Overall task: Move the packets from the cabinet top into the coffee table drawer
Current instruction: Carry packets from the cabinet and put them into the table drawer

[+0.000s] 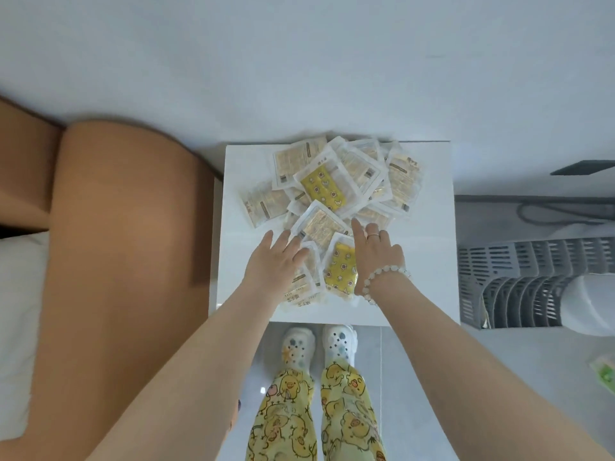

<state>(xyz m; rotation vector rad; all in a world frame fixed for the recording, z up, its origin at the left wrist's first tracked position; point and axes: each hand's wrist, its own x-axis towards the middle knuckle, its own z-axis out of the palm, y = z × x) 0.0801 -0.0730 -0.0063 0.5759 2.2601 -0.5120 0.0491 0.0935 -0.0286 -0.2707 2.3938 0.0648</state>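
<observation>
A heap of several clear packets [336, 191], some with yellow patterned contents, lies on the white cabinet top [429, 261]. My left hand [276, 261] lies flat on the near packets, fingers straight and spread. My right hand [377, 251], wearing a ring and a bead bracelet, rests on the heap beside a yellow packet [341, 271], its index finger stretched out over the packets. Neither hand holds a packet. No coffee table or drawer is in view.
A tan padded headboard [116, 244] and a white pillow [16, 327] stand to the left of the cabinet. A grey slotted rack [519, 281] and a dark cable [549, 211] sit to the right. My feet in white clogs [319, 344] stand on the grey floor below.
</observation>
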